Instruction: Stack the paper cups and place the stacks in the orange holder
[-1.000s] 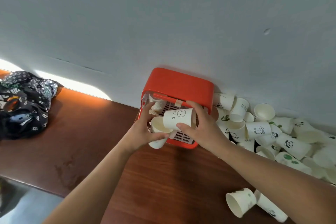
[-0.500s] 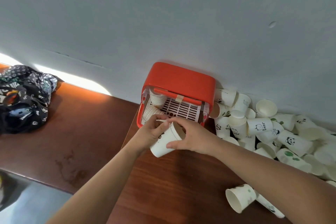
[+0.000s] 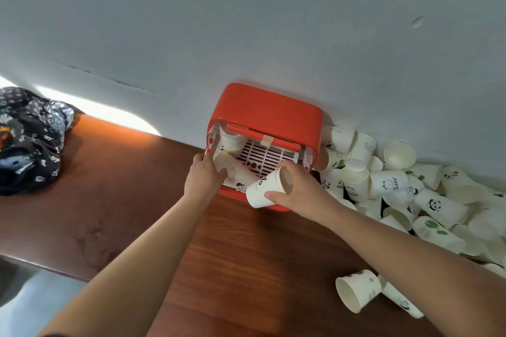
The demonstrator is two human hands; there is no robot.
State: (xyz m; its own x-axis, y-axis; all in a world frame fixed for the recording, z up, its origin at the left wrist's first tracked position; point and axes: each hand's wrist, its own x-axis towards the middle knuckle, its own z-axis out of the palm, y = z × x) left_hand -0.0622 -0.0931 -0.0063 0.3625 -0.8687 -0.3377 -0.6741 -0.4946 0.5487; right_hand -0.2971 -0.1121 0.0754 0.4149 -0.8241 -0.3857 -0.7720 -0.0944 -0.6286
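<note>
Two bare hands work at one orange holder (image 3: 267, 111), a rounded plastic box with clear side walls, an orange bar (image 3: 262, 137) and a white slatted floor (image 3: 267, 153). The right hand (image 3: 299, 190) grips one cup (image 3: 262, 190), thumb below and fingers curled over its open mouth. The cup is white, tapered paper with black print, tipped on its side over the holder's near rim. The left hand (image 3: 204, 176) is at the holder's near-left corner, its thumb lying against a lying stack (image 3: 239, 168); I cannot tell whether its fingers clasp it. That stack is one of two inside the holder, its ribbed rims pointing away from the left hand. An upright stack (image 3: 231, 141) stands just beyond it in the far-left corner. Right of the right hand a pile (image 3: 394, 186) of smooth white cups lies against the wall (image 3: 246, 22), too jumbled to count, with panda, bear and green leaf prints. Two loose cups (image 3: 357, 293) lie on their sides beside the right forearm, one touching the other. Far left of the left hand sits one crumpled dark patterned cloth (image 3: 27, 139) on the glossy reddish wood tabletop (image 3: 246, 268).
</note>
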